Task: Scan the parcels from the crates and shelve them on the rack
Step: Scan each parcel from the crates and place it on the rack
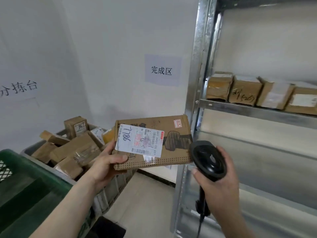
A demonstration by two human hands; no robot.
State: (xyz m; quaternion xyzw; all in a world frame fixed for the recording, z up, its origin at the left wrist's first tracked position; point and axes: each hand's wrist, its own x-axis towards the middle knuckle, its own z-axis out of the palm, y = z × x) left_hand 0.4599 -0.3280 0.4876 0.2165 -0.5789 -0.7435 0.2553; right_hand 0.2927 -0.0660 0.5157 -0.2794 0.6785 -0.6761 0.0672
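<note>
Centre: left hand [109,166] grips one labelled cardboard parcel [173,134]; right hand [221,179] clasps one barcode scanner [208,159]; four parcels on rack shelf [257,109], right.

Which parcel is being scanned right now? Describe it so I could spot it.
Look left of the metal rack, above the grey crate. The left hand holds up a flat cardboard parcel, alone in having "7786" handwritten on its white label.

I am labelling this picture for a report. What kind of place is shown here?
Probably a parcel sorting room or small depot. A grey crate holds cardboard parcels, more boxes sit on a metal rack, and the right hand holds a barcode scanner.
</note>
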